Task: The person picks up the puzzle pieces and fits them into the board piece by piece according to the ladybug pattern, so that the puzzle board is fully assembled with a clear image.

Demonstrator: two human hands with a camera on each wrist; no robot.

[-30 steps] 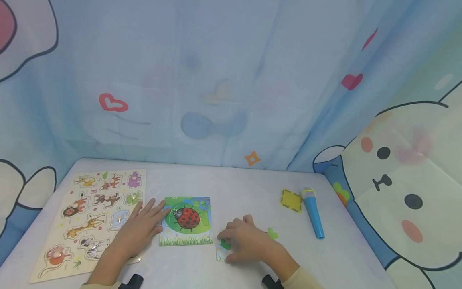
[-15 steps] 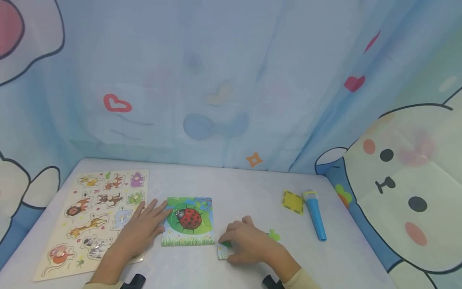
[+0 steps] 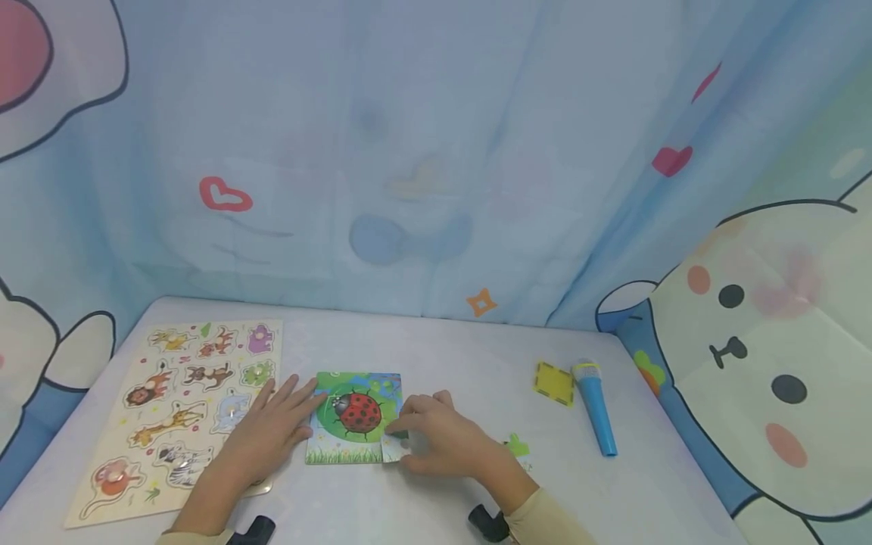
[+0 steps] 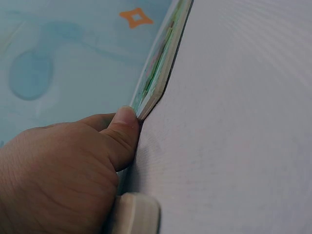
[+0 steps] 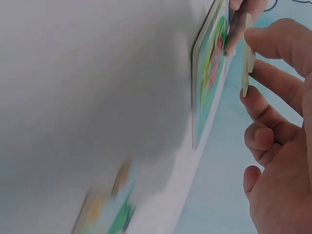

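A square ladybug puzzle [image 3: 357, 412] lies on the table, its picture facing up. My left hand [image 3: 269, 431] is flat with fingers spread, the fingertips on the puzzle's left edge; in the left wrist view the thumb [image 4: 126, 122] is at the board's corner. My right hand [image 3: 446, 439] pinches a thin puzzle piece [image 3: 393, 448] between thumb and fingers over the puzzle's lower right corner. The right wrist view shows this piece [image 5: 247, 58] edge-on, raised off the board. Another loose puzzle piece [image 3: 518, 448] with green on it lies by the right wrist, partly hidden.
A wooden animal peg puzzle [image 3: 116, 431] lies at the left, its right edge under the left forearm. Back right are a yellow square tile [image 3: 554, 383] and a blue toy microphone [image 3: 596, 412]. A printed curtain [image 3: 422, 151] hangs behind the table.
My right hand has lifted the puzzle piece from the table and moved left with it to the ladybug puzzle's corner. The left hand stays at the puzzle's left edge.
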